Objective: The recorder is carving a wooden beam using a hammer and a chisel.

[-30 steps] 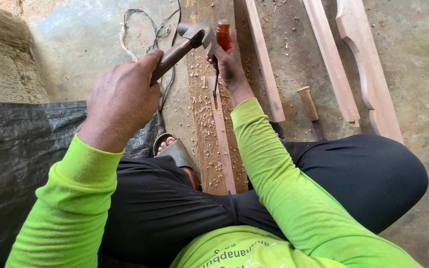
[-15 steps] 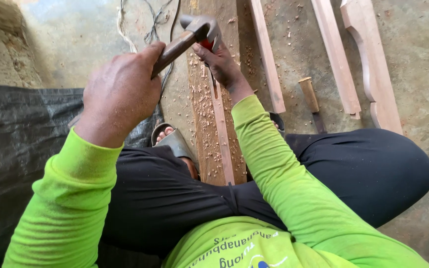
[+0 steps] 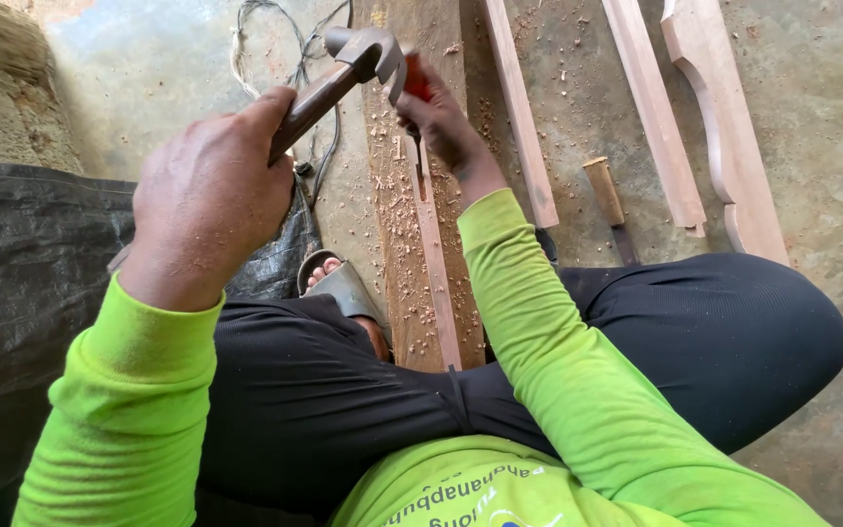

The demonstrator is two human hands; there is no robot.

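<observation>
My left hand (image 3: 208, 200) grips the wooden handle of a claw hammer (image 3: 368, 49), whose metal head sits right at the top of a red-handled chisel (image 3: 417, 83). My right hand (image 3: 446, 127) is wrapped around that chisel and holds it upright, its blade on a narrow wooden strip (image 3: 438, 263). The strip lies along a wide plank (image 3: 394, 244) covered in wood chips. The plank runs between my legs and under my knee.
A second chisel with a wooden handle (image 3: 605, 195) lies on the concrete floor to the right. Beyond it lie two straight slats (image 3: 519, 117) (image 3: 651, 107) and a curved wooden piece (image 3: 724, 127). A cable (image 3: 275, 29) and a black sheet (image 3: 11, 293) are at left; my sandalled foot (image 3: 338, 283) rests beside the plank.
The hammer head has swung in from the left onto the top of the chisel handle. My right hand has kept the chisel on the strip.
</observation>
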